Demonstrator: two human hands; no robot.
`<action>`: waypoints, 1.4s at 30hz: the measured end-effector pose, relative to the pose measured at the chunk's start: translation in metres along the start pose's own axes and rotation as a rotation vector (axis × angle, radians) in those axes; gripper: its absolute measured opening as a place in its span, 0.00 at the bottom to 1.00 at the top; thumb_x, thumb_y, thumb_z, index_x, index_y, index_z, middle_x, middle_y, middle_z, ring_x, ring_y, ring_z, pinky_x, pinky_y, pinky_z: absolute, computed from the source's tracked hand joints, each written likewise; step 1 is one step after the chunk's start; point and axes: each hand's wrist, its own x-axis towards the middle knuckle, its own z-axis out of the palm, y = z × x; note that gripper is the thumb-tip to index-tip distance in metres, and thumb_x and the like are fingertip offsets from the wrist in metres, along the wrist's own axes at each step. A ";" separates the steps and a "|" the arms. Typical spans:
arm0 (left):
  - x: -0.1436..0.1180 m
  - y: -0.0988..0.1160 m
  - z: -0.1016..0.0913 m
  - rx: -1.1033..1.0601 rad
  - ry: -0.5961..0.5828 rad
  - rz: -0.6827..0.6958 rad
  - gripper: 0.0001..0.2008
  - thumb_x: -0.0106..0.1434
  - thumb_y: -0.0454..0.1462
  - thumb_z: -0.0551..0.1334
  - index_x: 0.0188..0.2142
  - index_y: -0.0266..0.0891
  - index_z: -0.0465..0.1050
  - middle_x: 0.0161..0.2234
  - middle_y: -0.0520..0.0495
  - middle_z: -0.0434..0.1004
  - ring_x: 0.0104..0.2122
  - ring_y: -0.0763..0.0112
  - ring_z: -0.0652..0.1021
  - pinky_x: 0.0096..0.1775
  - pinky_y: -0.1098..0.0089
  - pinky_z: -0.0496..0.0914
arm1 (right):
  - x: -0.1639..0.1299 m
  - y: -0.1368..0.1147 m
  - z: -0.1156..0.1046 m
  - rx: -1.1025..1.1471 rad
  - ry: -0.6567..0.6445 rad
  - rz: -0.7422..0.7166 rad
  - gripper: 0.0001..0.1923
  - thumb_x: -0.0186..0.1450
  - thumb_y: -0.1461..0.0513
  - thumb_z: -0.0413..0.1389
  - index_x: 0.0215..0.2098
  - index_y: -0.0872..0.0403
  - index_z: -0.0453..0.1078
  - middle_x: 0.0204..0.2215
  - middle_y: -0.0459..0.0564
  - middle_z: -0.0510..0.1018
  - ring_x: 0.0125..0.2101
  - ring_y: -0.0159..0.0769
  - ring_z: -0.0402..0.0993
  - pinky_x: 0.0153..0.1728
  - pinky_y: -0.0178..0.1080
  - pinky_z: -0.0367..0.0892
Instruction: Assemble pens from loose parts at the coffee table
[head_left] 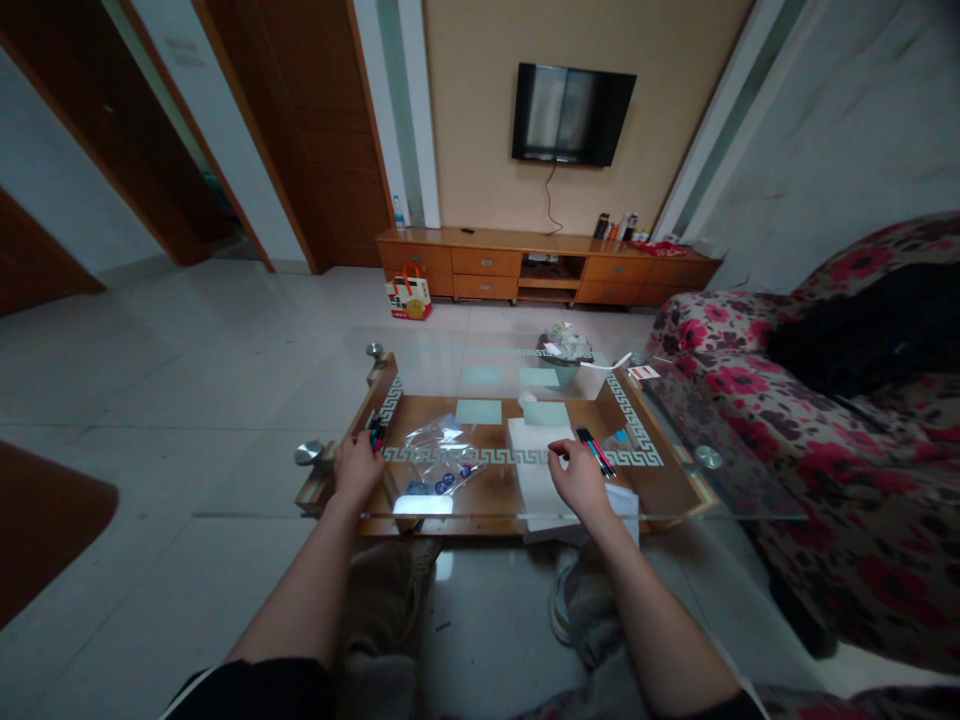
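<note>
My left hand (357, 468) rests at the left edge of a glass coffee table (675, 505), its fingers closed around several pens (376, 434) with dark and red ends. My right hand (577, 478) hovers over white paper sheets (534, 455), its fingertips curled downward and nothing clearly in its grasp. More pens (596, 449), black and pink, lie just right of that hand. A clear plastic bag (442, 452) with blue round items lies between my hands.
A floral sofa (847, 450) stands right of the table. A bowl of crumpled wrappers (566, 348) sits at the table's far edge. Beyond are a wooden TV cabinet (540, 265), a wall TV (571, 113) and a small gift bag (409, 293) on the tiled floor.
</note>
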 end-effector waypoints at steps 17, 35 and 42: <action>0.004 -0.003 0.003 0.039 -0.004 -0.047 0.27 0.61 0.40 0.58 0.58 0.29 0.63 0.47 0.29 0.73 0.49 0.47 0.73 0.50 0.55 0.65 | -0.002 -0.001 0.000 -0.011 -0.045 -0.039 0.10 0.66 0.63 0.52 0.37 0.55 0.76 0.34 0.52 0.79 0.38 0.40 0.74 0.43 0.39 0.66; 0.005 -0.004 0.003 -0.064 0.032 0.019 0.23 0.59 0.34 0.58 0.55 0.32 0.66 0.44 0.37 0.71 0.50 0.54 0.72 0.53 0.60 0.66 | -0.004 -0.002 0.001 -0.027 -0.079 -0.021 0.09 0.66 0.62 0.53 0.37 0.53 0.76 0.34 0.51 0.79 0.38 0.40 0.74 0.42 0.39 0.66; 0.006 -0.003 0.000 -0.064 0.039 0.047 0.21 0.60 0.33 0.57 0.54 0.34 0.69 0.44 0.37 0.73 0.48 0.55 0.73 0.52 0.60 0.67 | -0.003 0.001 0.005 -0.019 -0.100 -0.032 0.09 0.65 0.62 0.53 0.37 0.54 0.76 0.34 0.52 0.79 0.37 0.40 0.74 0.41 0.39 0.66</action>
